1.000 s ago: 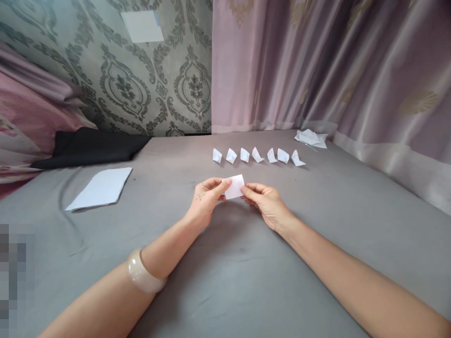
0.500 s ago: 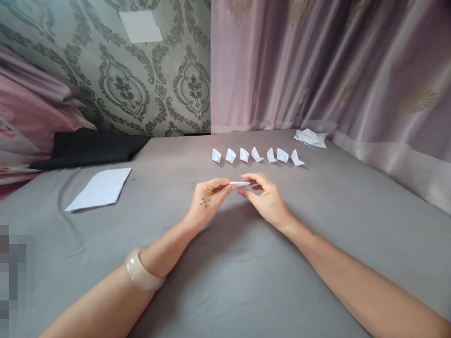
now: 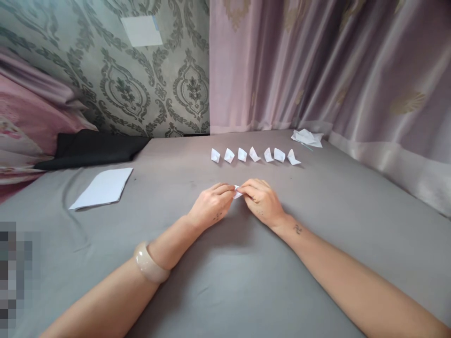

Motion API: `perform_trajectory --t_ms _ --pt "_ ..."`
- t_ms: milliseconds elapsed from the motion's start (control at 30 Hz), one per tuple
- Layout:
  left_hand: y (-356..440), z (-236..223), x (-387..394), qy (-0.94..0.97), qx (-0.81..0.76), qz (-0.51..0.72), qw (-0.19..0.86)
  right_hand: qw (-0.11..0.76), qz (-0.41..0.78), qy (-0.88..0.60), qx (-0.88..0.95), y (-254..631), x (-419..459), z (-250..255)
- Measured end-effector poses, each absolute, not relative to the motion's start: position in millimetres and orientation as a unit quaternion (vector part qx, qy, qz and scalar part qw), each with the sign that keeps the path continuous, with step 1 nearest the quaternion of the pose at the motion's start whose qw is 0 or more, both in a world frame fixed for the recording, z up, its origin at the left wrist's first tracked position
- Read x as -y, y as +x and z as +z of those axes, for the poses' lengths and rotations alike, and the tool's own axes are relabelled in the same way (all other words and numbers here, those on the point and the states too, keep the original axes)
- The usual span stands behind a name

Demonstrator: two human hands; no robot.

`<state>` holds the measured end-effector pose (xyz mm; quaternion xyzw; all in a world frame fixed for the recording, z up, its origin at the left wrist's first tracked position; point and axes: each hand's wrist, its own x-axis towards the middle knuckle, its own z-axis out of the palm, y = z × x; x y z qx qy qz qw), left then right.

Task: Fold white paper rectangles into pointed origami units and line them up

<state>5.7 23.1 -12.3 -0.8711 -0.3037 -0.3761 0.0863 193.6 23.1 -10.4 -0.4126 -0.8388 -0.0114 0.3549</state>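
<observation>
Between both hands is a small folded piece of white paper (image 3: 237, 192), mostly covered by fingers. My left hand (image 3: 213, 203) pinches its left side, closed, with a pale bangle on that wrist. My right hand (image 3: 262, 199) is closed on the right side, thumb and fingers pressed together on the paper. Beyond the hands, several folded white paper boats (image 3: 242, 155) stand in a row on the grey cloth, apart from the fingers.
A stack of white paper sheets (image 3: 102, 188) lies at left, with black cloth (image 3: 95, 148) behind it. Loose white paper pieces (image 3: 306, 137) are heaped at the back right, by the purple curtain (image 3: 275, 65). Grey cloth (image 3: 218, 291) covers the surface.
Both hands have turned, backs now more upward, and the fingers have closed in on the folded paper. The right fingers, apart before, now pinch it. The paper has tilted from flat.
</observation>
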Motion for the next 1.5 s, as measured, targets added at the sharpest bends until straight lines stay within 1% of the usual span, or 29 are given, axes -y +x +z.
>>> perform_trajectory --t_ms 100,200,267,333,533,667,767,1067,1267,1500 --pt "4.0 -13.9 -17.6 -0.901 0.310 -0.288 0.097 0.288 0.006 -0.430 0.856 193.3 -19.2 -8.4" --pt "0.3 -13.2 -9.0 -0.936 0.293 -0.186 0.059 0.189 0.041 -0.437 0.878 194.4 -12.0 -5.1" --pt "-2.8 -11.6 -3.7 -0.940 0.302 -0.153 0.027 0.153 0.058 -0.425 0.890 197.7 -6.1 -4.1" --pt "-5.9 -9.9 -1.1 -0.934 0.322 -0.156 -0.001 0.153 0.072 -0.420 0.891 202.8 1.2 -4.5" --pt "-12.2 -12.9 -15.0 -0.915 0.321 -0.222 -0.102 0.191 0.118 -0.445 0.867 211.3 31.6 -3.2" --pt "-14.1 -16.0 -25.5 -0.898 0.329 -0.256 -0.140 0.196 0.116 -0.448 0.865 206.1 44.7 2.0" --pt "-15.9 -14.7 -27.5 -0.894 0.330 -0.258 -0.160 0.186 0.117 -0.453 0.864 204.2 46.2 3.7" --pt "-21.2 -9.2 -28.4 -0.888 0.333 -0.249 -0.196 0.171 0.121 -0.453 0.867 206.3 45.6 2.9" --pt "-20.9 -8.5 -28.9 -0.889 0.326 -0.254 -0.198 0.177 0.109 -0.444 0.871 205.1 46.4 3.9" --pt "-20.7 -6.3 -28.1 -0.889 0.325 -0.252 -0.202 0.159 0.103 -0.443 0.876 205.4 47.1 4.8"
